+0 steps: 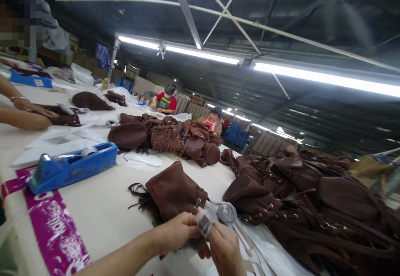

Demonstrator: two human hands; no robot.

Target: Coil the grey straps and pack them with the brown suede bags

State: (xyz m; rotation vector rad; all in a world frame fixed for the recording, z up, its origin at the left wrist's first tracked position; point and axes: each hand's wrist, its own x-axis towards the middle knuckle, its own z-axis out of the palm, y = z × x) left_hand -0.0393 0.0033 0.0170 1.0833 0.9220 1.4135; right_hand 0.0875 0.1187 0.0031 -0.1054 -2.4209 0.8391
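My left hand (179,232) and my right hand (223,249) meet at the bottom middle of the view, both closed on a small clear plastic packet (215,214) with a grey rolled item inside. Just behind them a brown suede fringed bag (175,192) lies on the white table (103,209). My left hand's fingers pinch the packet's near end and my right hand grips it from below.
A large heap of brown bags (312,201) fills the right side. Another pile of brown bags (168,136) sits mid-table. A blue tape dispenser (71,169) lies at left. Another person's hands (28,113) work at far left. Two more workers sit in the background.
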